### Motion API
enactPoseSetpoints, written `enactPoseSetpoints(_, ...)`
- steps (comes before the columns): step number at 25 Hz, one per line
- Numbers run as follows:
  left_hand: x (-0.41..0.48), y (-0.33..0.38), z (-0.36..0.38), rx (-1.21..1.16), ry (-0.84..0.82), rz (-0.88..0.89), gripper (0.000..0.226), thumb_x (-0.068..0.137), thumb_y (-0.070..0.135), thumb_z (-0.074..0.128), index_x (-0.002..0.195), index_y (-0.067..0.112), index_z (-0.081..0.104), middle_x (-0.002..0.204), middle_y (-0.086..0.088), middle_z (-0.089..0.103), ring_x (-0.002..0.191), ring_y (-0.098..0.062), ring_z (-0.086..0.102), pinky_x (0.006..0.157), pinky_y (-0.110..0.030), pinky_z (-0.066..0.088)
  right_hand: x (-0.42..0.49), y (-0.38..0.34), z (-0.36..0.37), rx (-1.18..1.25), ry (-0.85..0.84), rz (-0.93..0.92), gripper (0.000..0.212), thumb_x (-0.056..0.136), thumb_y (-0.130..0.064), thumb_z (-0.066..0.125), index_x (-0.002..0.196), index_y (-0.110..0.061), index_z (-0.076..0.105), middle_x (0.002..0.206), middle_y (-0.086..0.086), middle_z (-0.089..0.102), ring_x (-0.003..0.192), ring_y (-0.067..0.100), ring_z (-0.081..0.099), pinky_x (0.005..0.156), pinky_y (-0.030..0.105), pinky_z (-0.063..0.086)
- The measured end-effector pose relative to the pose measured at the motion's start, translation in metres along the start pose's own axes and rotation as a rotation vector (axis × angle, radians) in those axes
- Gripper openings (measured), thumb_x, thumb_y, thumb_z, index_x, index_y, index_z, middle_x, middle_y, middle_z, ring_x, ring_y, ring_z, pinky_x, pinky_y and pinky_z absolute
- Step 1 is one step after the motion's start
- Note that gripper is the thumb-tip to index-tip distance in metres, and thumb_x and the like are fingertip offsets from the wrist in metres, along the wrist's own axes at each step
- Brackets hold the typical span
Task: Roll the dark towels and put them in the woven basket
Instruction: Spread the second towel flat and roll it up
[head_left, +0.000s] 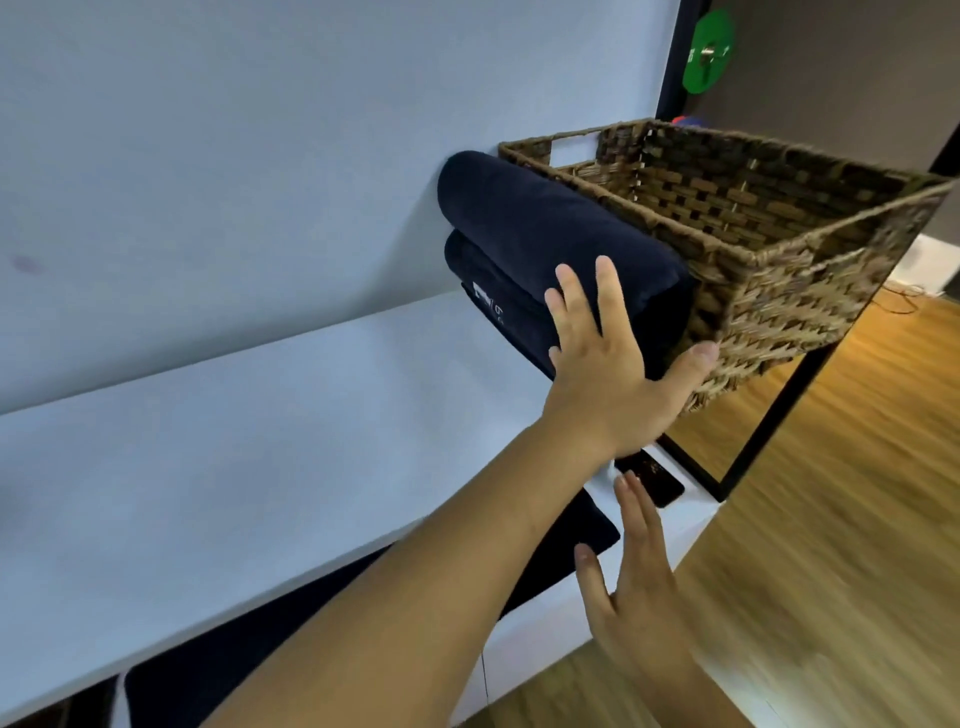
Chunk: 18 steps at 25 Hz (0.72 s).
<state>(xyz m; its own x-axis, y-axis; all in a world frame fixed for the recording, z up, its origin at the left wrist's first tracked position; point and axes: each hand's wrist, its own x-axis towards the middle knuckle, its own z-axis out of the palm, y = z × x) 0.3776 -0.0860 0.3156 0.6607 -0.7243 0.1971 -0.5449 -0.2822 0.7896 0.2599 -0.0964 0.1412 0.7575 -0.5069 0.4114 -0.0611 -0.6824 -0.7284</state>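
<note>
Nearest the camera, the right hand (636, 587) hovers open with fingers straight, over the near corner of the white table (218, 467), holding nothing. Beneath the forearms one dark towel (566, 545) lies flat on the table. Beyond it sits one black phone (654, 480) by the table edge. The left hand (608, 364) reaches further, fingers spread and pressed on the top of two rolled dark towels (524, 228) stacked one on the other, its thumb touching the woven basket (779, 260). Both rolls lie outside the single basket, against its left wall, touching the pale wall (234, 156) behind.
</note>
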Motion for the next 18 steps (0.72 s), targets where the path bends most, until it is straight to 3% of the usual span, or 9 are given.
enactPoseSetpoints(2,-0.031,-0.005,0.014,0.025,-0.035,0.083,0.101,0.083,0.071,0.045,0.15,0.033,-0.021,0.154,0.006,-0.037,0.144,-0.018,-0.03,0.118,-0.059,0.002,-0.012,0.007,0.007,-0.051,-0.1,0.107,0.066,0.09,-0.028,0.059,0.146,-0.032,0.026,0.146,-0.01,0.036,0.123,0.011,0.048,0.087,0.032,0.046)
enactPoseSetpoints(4,-0.067,-0.018,0.029,0.077,-0.078,0.193,0.095,0.093,0.053,0.052,0.152,0.028,-0.017,0.158,0.005,-0.031,0.146,-0.016,-0.026,0.119,-0.054,-0.002,-0.025,0.014,0.014,-0.118,-0.224,0.212,0.056,0.082,-0.048,0.048,0.133,-0.027,0.044,0.116,-0.001,0.055,0.092,0.017,0.058,0.072,0.029,0.039)
enactPoseSetpoints(5,-0.083,-0.028,0.033,0.115,-0.089,0.244,0.09,0.096,0.046,0.052,0.154,0.025,-0.013,0.16,0.004,-0.026,0.147,-0.014,-0.024,0.12,-0.051,-0.003,-0.029,0.02,0.017,-0.137,-0.288,0.264,0.061,0.08,-0.051,0.043,0.133,-0.022,0.048,0.112,0.005,0.06,0.093,0.021,0.061,0.073,0.028,0.038)
enactPoseSetpoints(8,-0.136,-0.078,0.038,0.175,-0.099,0.258,0.075,0.098,0.033,0.05,0.155,0.022,0.003,0.164,0.004,-0.006,0.149,-0.009,-0.008,0.122,-0.038,0.002,-0.046,0.043,0.033,-0.196,-0.454,0.35,0.062,0.089,-0.037,0.055,0.147,-0.021,0.038,0.14,0.006,0.05,0.129,0.026,0.049,0.089,0.03,0.043)
enactPoseSetpoints(10,-0.181,-0.119,0.042,0.108,-0.118,0.053,0.068,0.098,0.033,0.049,0.154,0.027,0.012,0.162,0.01,0.011,0.147,-0.004,0.009,0.12,-0.024,0.01,-0.06,0.053,0.042,-0.221,-0.513,0.364,0.066,0.092,-0.028,0.059,0.15,-0.029,0.029,0.151,0.001,0.039,0.141,0.023,0.035,0.103,0.035,0.042)
enactPoseSetpoints(12,-0.234,-0.165,0.049,-0.032,-0.124,-0.306,0.062,0.097,0.036,0.049,0.151,0.035,0.019,0.151,0.015,0.033,0.137,-0.002,0.03,0.112,-0.021,0.027,-0.072,0.062,0.047,-0.247,-0.548,0.404,0.06,0.091,-0.021,0.062,0.147,-0.024,0.038,0.147,0.006,0.045,0.134,0.026,0.044,0.101,0.036,0.043)
enactPoseSetpoints(14,-0.289,-0.22,0.051,-0.19,-0.076,-0.703,0.051,0.095,0.032,0.054,0.143,0.031,0.036,0.132,0.008,0.054,0.124,-0.008,0.05,0.1,-0.025,0.043,-0.084,0.064,0.061,-0.253,-0.639,0.481,0.052,0.091,-0.019,0.063,0.14,-0.02,0.046,0.136,0.009,0.056,0.12,0.026,0.055,0.095,0.033,0.044)
enactPoseSetpoints(18,-0.363,-0.313,0.05,-0.504,0.312,-1.252,0.018,0.093,0.018,0.061,0.112,0.015,0.061,0.114,-0.007,0.066,0.1,-0.018,0.062,0.075,-0.023,0.048,-0.091,0.081,0.11,-0.206,-0.881,0.644,0.042,0.093,-0.026,0.064,0.133,-0.016,0.055,0.128,0.006,0.063,0.113,0.026,0.059,0.089,0.029,0.044)
